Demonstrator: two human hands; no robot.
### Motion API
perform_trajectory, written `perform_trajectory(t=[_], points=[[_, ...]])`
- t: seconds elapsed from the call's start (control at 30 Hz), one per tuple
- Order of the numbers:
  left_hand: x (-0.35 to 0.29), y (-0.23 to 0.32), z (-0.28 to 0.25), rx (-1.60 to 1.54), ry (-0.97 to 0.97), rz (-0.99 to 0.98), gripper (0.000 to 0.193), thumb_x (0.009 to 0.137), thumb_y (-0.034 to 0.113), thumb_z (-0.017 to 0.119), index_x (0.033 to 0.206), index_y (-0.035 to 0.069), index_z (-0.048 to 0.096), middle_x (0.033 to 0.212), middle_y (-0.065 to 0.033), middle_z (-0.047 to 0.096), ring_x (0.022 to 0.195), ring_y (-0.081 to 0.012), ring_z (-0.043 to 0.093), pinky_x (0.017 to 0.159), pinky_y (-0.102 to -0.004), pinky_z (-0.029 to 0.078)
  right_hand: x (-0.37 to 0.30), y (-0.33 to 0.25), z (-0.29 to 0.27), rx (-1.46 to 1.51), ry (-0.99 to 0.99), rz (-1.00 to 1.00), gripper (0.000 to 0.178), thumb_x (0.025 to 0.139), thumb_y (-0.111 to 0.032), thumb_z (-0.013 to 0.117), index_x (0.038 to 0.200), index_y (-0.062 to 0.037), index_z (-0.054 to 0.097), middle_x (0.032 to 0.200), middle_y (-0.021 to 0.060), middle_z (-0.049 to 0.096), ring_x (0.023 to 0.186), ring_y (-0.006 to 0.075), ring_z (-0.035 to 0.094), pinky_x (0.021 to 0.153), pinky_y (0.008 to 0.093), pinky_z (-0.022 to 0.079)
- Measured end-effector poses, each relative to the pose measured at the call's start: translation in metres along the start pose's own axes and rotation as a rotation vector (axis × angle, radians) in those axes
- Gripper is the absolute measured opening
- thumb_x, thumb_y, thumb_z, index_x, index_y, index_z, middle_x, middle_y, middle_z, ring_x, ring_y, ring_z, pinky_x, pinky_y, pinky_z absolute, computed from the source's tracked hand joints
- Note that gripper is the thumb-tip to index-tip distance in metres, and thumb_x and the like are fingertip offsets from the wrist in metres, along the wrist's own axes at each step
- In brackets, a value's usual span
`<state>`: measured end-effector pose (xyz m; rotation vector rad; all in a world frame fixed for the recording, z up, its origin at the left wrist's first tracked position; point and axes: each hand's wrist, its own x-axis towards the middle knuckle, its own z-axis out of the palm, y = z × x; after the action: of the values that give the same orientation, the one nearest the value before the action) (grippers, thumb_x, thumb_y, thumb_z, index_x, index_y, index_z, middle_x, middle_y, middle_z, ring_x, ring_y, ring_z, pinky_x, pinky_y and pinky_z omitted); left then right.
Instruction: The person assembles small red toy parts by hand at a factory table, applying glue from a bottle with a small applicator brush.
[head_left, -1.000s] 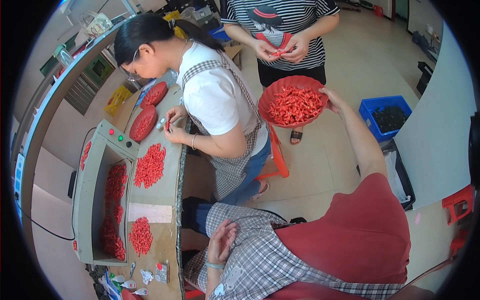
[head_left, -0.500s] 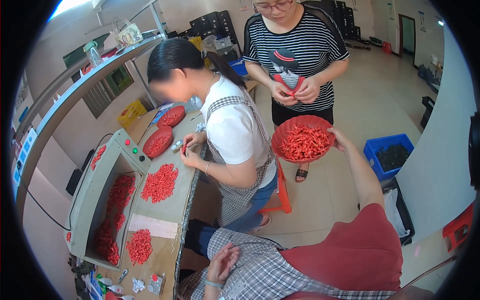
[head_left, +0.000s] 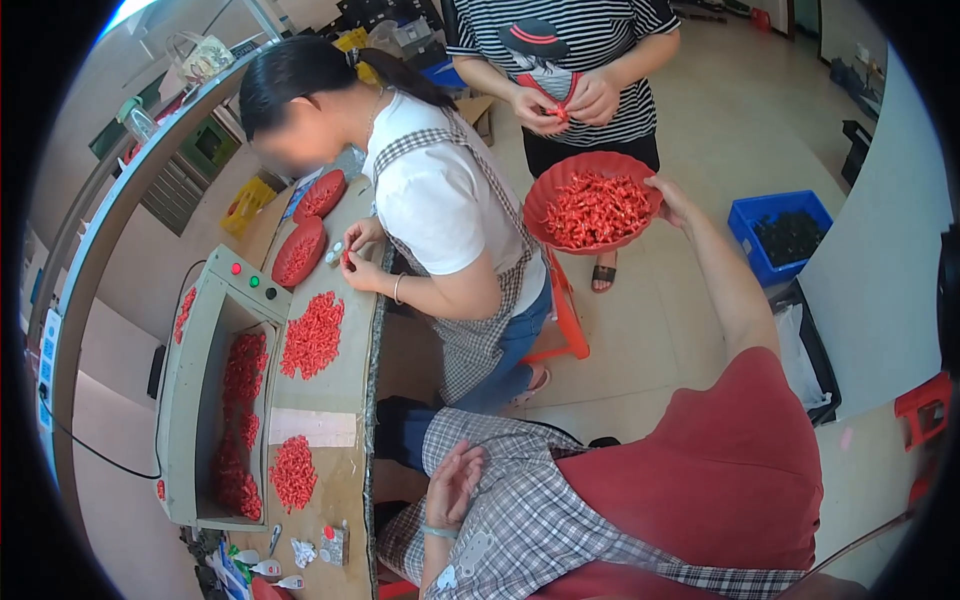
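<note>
My right arm is stretched out, and my right hand (head_left: 676,202) grips the rim of a red fluted bowl (head_left: 541,188) heaped with small shiny red pieces (head_left: 598,208). The bowl hangs in the air in front of a standing person. My left hand (head_left: 455,484) rests over the checked apron (head_left: 520,500) on my lap, palm turned up, fingers loosely stretched, holding nothing. Left of it, on the workbench (head_left: 340,400), lie a small pile of red pieces (head_left: 293,472) and a larger pile (head_left: 312,335).
A seated co-worker (head_left: 440,200) handles a red piece beside two red bowls (head_left: 299,252). The standing person (head_left: 570,60) fingers another red piece. A grey machine (head_left: 195,400) with red pieces inside lines the bench. A blue crate (head_left: 745,238) of dark items stands on the floor.
The view has shifted, so the bench and co-workers sit slightly differently in it. My right hand still holds the bowl toward the standing person; my left hand stays on my lap.
</note>
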<state>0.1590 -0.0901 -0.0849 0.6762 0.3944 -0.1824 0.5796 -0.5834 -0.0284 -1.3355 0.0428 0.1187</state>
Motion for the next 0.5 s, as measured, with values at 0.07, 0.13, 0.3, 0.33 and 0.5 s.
perform_trajectory(t=[0.07,0.13,0.3,0.33,0.5], points=[[-0.0002,0.0004,0.0013,0.013,-0.01,0.017,0.036,0.098,0.007,0.05,0.13,-0.008,0.047,0.119,-0.0273,0.06,0.1,-0.0282,0.065,0.086,-0.0324,0.057,-0.0005,-0.0003,0.0004,-0.009,0.0,-0.001,0.034,0.09,-0.026,0.052,0.118,-0.0086,0.054,0.11,0.0088,0.065,0.094,0.0224,0.067,0.074,0.0435,0.059],[0.0003,0.0006,0.0017,0.016,-0.005,0.007,0.036,0.098,0.007,0.05,0.13,-0.008,0.047,0.119,-0.027,0.06,0.1,-0.028,0.065,0.087,-0.032,0.057,0.0003,0.0011,-0.0015,-0.009,-0.005,0.017,0.033,0.09,-0.026,0.051,0.118,-0.0082,0.055,0.11,0.0089,0.065,0.094,0.0221,0.067,0.075,0.043,0.058],[-0.0032,-0.0001,0.0032,0.033,0.019,0.02,0.036,0.097,0.007,0.051,0.13,-0.008,0.048,0.118,-0.0269,0.06,0.099,-0.0276,0.065,0.086,-0.0313,0.057,-0.0027,0.0031,0.0046,-0.006,-0.01,-0.013,0.032,0.091,-0.026,0.05,0.117,-0.0086,0.056,0.107,0.0079,0.066,0.092,0.0207,0.068,0.075,0.0415,0.059],[-0.0033,-0.0002,0.0032,0.028,0.014,0.023,0.036,0.097,0.007,0.052,0.13,-0.008,0.048,0.118,-0.027,0.06,0.099,-0.0275,0.065,0.086,-0.0314,0.057,-0.0037,0.002,0.0058,-0.009,-0.012,-0.011,0.032,0.091,-0.026,0.05,0.117,-0.0086,0.056,0.107,0.0079,0.066,0.092,0.0207,0.068,0.075,0.0415,0.059],[-0.0027,-0.0004,0.0033,0.034,0.029,0.027,0.036,0.098,0.007,0.052,0.13,-0.008,0.048,0.118,-0.0268,0.06,0.099,-0.0273,0.066,0.086,-0.0318,0.057,-0.005,0.0002,0.0049,-0.041,-0.003,0.003,0.03,0.091,-0.026,0.05,0.114,-0.0093,0.056,0.107,0.0076,0.066,0.09,0.0207,0.067,0.073,0.0406,0.058]])
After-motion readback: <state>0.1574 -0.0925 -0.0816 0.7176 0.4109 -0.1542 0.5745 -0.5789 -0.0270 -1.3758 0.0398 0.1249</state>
